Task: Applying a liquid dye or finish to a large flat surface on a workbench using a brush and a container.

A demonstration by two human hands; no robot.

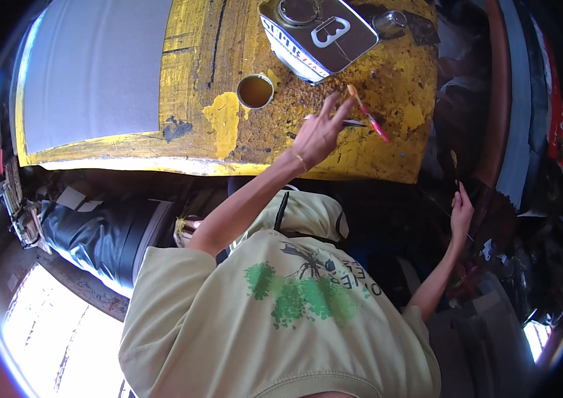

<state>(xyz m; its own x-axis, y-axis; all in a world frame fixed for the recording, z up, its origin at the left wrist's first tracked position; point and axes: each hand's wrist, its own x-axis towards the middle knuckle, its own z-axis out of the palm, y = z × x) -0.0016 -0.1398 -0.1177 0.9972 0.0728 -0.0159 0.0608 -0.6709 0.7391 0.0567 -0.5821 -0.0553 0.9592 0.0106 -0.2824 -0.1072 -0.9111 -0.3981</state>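
My left hand [318, 136] reaches over the worn yellow tabletop [228, 142], its fingers stretched out and apart. Just beyond its fingertips lies a pink brush [375, 123] with an orange-tan bristle end. A slim silver and dark tool [354, 123] shows beside the fingers; part of it is hidden by the hand, and its kind is unclear. Off the table's right edge, my right hand [462, 213] is closed around a thin dark-handled brush [455, 166], which points up with a yellowish tip. A small round can [255, 91] of amber-brown liquid stands left of my left hand.
A large rectangular metal can [344, 50] with a white handle stands at the back, beside a clear glass jar [389, 24]. A grey sheet [96, 73] covers the table's left part. Below it is a black padded roll-like object [96, 232]. Dark clutter lies at right.
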